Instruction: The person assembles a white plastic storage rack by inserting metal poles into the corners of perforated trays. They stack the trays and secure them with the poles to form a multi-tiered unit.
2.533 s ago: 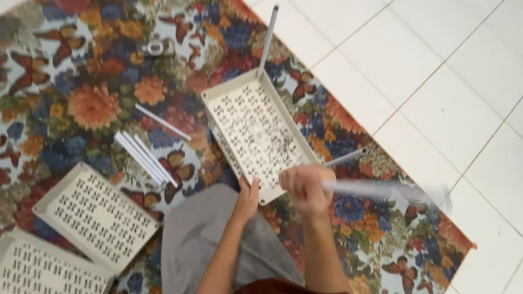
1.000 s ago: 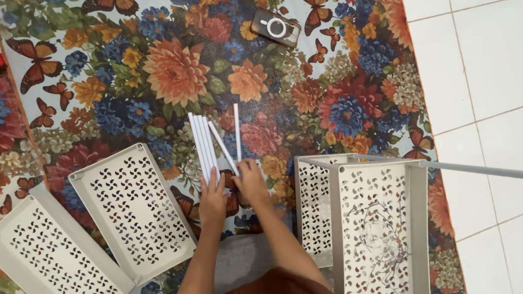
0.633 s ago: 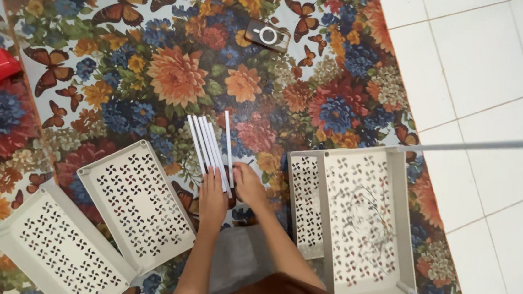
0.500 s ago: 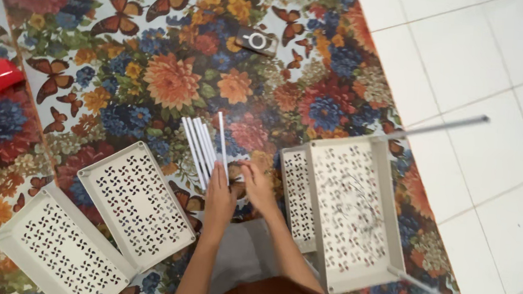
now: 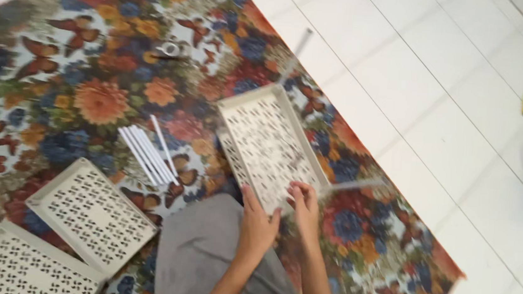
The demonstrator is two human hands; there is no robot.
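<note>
You are sitting on a butterfly-and-flower patterned mat [image 5: 102,98] that is covering most of the floor to your left, its edge running diagonally against the white floor tiles [image 5: 418,85] on your right — that tiled side is giving you the widest open room. The perforated cream tray [image 5: 268,144] you are working on is lying just ahead of your knees, with two thin tubes sticking out past its far and right corners. Two more perforated trays [image 5: 88,214] are waiting loose at your lower left, and a bundle of white tubes [image 5: 144,152] is lying unused between them and the working tray, so I judge most of the assembly is still ahead. Your left hand [image 5: 258,225] is pressing on the tray's near edge, fingers curled over it; your right hand [image 5: 305,207] is pinching that same edge near the corner — too blurred to tell whether around a tube.
</note>
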